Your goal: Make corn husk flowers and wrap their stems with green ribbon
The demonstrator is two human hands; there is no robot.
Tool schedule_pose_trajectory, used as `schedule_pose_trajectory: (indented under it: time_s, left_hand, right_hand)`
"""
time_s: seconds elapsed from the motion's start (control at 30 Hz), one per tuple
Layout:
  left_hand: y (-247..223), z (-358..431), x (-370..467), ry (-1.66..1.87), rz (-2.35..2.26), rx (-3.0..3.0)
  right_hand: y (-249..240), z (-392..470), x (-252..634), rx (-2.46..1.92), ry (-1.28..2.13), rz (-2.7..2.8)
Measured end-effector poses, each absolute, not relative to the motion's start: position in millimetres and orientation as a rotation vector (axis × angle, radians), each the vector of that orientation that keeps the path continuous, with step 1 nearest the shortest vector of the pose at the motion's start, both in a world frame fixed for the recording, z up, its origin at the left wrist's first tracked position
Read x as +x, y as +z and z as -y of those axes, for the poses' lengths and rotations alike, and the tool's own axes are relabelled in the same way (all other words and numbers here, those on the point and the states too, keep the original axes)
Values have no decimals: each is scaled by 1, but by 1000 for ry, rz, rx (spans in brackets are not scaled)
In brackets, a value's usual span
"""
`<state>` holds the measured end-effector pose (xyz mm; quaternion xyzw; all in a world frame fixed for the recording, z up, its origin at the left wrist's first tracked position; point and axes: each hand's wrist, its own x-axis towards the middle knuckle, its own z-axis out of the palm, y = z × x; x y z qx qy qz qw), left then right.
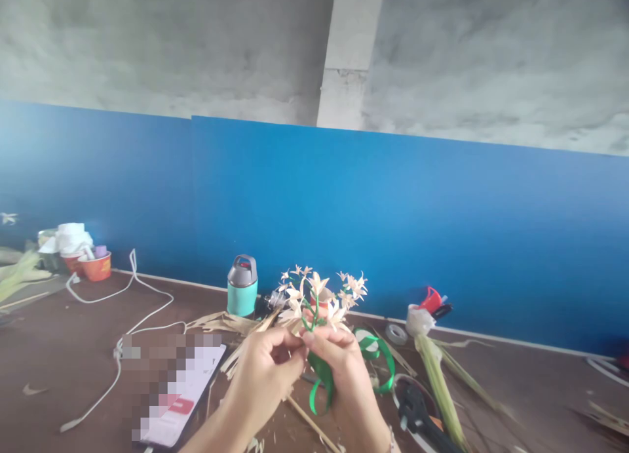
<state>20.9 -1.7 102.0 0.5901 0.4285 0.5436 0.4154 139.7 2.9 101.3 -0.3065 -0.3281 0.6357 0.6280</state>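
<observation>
A sprig of pale cream flowers (318,286) with green-wrapped stems stands upright between my hands in the middle of the view. The petals look like dried husk. My right hand (346,368) is closed round the stems, thumb pressed on them just below the blossoms. At the same spot the fingertips of my left hand (268,374) are pinched together against the stem; what lies between them is hidden. A loop of green ribbon (314,400) hangs under my right hand. More green ribbon (388,368) curls from a roll on the table to the right.
On the brown table (93,348) are a teal lidded container (242,289), a phone-like slab (184,400), white cable (147,318), husk scraps (216,322) and a black glue gun (420,410). Husk bundles (437,387) lie right; paper cups (95,267) stand left. A blue panel (393,223) rises behind.
</observation>
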Motion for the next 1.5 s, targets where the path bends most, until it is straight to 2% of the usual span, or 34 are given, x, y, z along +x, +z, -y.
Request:
schedule_pose_trajectory:
  time_s: [0.1, 0.3, 0.5, 0.83, 1.23, 1.5]
  left_hand:
    - [91, 3, 21, 1667, -1178, 1731]
    - [85, 1, 21, 1673, -1358, 2073]
    - [96, -2, 21, 1431, -1216, 1693]
    - [94, -11, 18, 1399, -916, 1182]
    - [99, -9, 20, 1397, -778, 849]
    - [92, -17, 19, 1401, -806, 753]
  right_hand:
    - [97, -3, 137, -686, 1408, 835]
    - [94, -2, 137, -767, 1309, 904]
    - [101, -7, 143, -747, 1368, 1047]
    - [105, -11, 164, -986, 1128, 1417]
    - [93, -17, 160, -850, 1593, 1232]
    - [81, -23, 153, -878, 1674, 1196]
